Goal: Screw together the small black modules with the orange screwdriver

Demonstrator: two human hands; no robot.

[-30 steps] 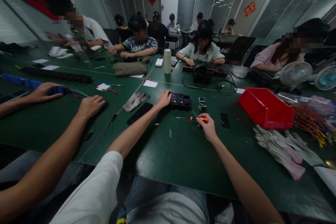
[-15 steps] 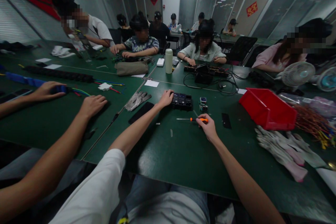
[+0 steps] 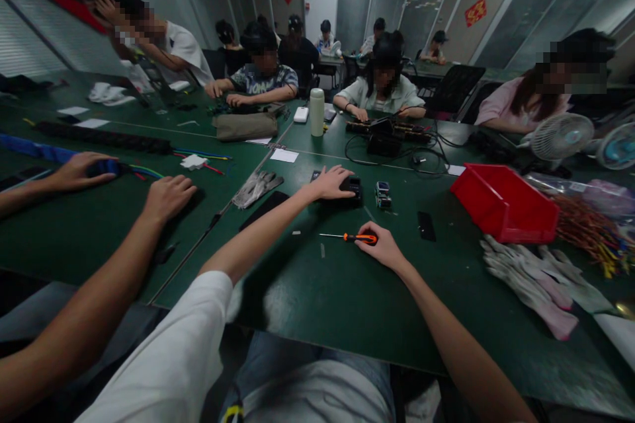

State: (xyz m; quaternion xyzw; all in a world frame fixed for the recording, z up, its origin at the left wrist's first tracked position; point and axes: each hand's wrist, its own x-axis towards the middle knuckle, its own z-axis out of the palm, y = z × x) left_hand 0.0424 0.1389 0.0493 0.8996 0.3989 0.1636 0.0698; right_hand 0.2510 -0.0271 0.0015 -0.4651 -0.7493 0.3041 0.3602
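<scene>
My left hand (image 3: 333, 183) lies across the top of a black compartmented case (image 3: 354, 190), its fingers stretched out and covering the middle of it. In my right hand (image 3: 381, 243) is an orange-and-black screwdriver (image 3: 361, 238), held by the handle close above the table with its thin shaft pointing left. To the right of the case stand small metallic blocks (image 3: 383, 195), whose kind I cannot make out. A flat black plate (image 3: 426, 226) is farther right. Just left of my left forearm rests a dark flat panel (image 3: 262, 210), beside a grey glove (image 3: 256, 189).
A red bin (image 3: 503, 205) stands at right, near copper-coloured wires (image 3: 585, 225) and gloves (image 3: 528, 284). A co-worker's hands (image 3: 171, 197) rest on the table at left by a blue strip (image 3: 37, 149). Farther back are a green bottle (image 3: 317, 112) and black cables (image 3: 421, 162).
My left hand has moved right from the case's left edge to over its top, fingers now spread. My right hand has shifted left and slightly nearer me with the screwdriver.
</scene>
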